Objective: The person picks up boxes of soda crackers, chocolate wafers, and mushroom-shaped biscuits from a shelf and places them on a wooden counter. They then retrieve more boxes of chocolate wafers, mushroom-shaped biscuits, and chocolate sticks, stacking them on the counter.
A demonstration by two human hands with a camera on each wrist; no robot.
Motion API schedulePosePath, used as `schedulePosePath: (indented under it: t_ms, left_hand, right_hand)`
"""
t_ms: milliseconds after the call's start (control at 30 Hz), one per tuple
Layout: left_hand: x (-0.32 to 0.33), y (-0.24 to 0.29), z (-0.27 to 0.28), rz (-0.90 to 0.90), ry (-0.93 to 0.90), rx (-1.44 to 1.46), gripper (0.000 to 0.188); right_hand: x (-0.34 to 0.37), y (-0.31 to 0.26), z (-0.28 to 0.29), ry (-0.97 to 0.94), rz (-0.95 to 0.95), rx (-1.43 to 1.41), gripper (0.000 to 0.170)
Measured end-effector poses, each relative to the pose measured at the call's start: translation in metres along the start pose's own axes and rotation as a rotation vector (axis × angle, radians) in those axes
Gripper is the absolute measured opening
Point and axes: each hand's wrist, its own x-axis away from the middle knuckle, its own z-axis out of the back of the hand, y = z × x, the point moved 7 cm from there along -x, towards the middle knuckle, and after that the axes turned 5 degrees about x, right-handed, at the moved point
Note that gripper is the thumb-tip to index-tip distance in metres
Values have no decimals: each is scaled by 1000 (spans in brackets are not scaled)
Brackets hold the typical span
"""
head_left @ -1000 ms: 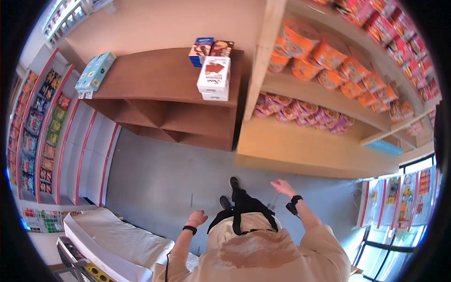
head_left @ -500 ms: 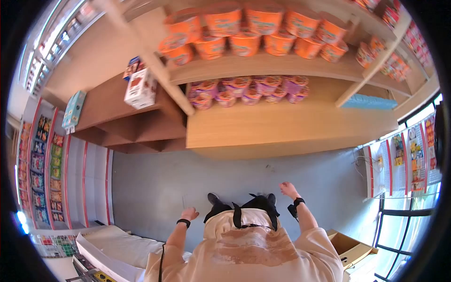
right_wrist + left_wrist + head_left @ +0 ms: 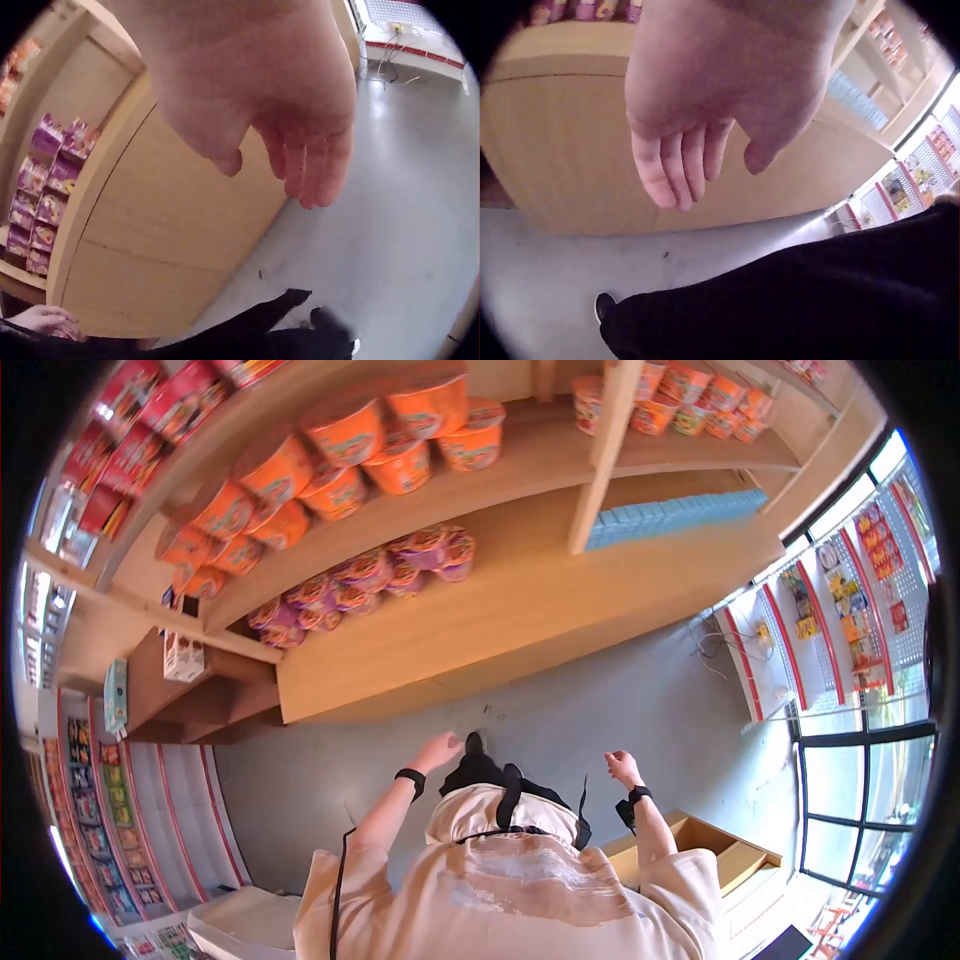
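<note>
The left hand (image 3: 437, 751) hangs in front of the body over the grey floor, holding nothing. In the left wrist view that hand (image 3: 697, 112) has its fingers hanging loosely, the wooden shelf's front panel (image 3: 570, 150) behind them. On the other side, the right hand (image 3: 623, 767) is also empty, out over the floor. The right wrist view shows this hand (image 3: 277, 105) with relaxed fingers pointing down, and the left hand low at the left edge. Neither hand touches any goods.
A wooden shelf (image 3: 500, 617) holds orange cups (image 3: 345, 432), purple cups (image 3: 365, 570) and blue packs (image 3: 680, 517). At left stand a brown shelf with a white box (image 3: 183, 657) and snack racks. An open cardboard box (image 3: 745, 865) is behind at right; wall racks (image 3: 790, 630) stand at far right.
The view has swung to the right along the shelves, bringing the blue packs and the cardboard box further in. The left hand has swung forward, and the feet have shifted. Both hands stay empty.
</note>
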Motion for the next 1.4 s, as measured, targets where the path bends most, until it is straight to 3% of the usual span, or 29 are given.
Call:
schedulePosePath:
  t_ms: [100, 300, 400, 533, 600, 667, 800, 967, 1067, 1167, 1300, 1400]
  left_hand:
    - [-35, 39, -21, -44, -152, -191, 34]
    - [-109, 92, -71, -126, -229, -214, 33]
    - [-144, 161, -86, -145, -228, -267, 32]
    - [-209, 218, -130, -200, -290, -227, 30]
    - [-236, 273, -139, -270, -219, -93, 30]
    - [-258, 311, -158, -303, -282, -113, 30]
    - [-281, 388, -182, -366, -304, -99, 29]
    - [-300, 429, -227, -313, -202, -107, 30]
    - [-292, 446, -256, -122, -77, -26, 30]
    - [-272, 449, -303, -22, 90, -17, 30]
    - [-234, 469, -381, 191, 159, 171, 31]
    - [-218, 500, -450, 205, 66, 186, 30]
  right_hand:
    - [6, 14, 25, 26, -75, -190, 39]
    - [-7, 25, 79, -3, -81, -379, 35]
    - [-46, 51, 121, -61, -62, -386, 32]
    - [-77, 52, 217, 63, -73, -303, 29]
    - [-89, 38, 274, 232, -10, -219, 31]
    - [-95, 24, 323, 336, -15, -213, 38]
    - [-125, 17, 378, 279, 11, -382, 40]
    - [-193, 50, 439, 177, 51, -340, 41]
    - [-248, 82, 479, 68, 86, -311, 40]
    - [-324, 143, 522, 90, 186, -205, 43]
    - [-362, 205, 583, 129, 80, -254, 42]
    - [-380, 256, 632, 192, -12, -332, 46]
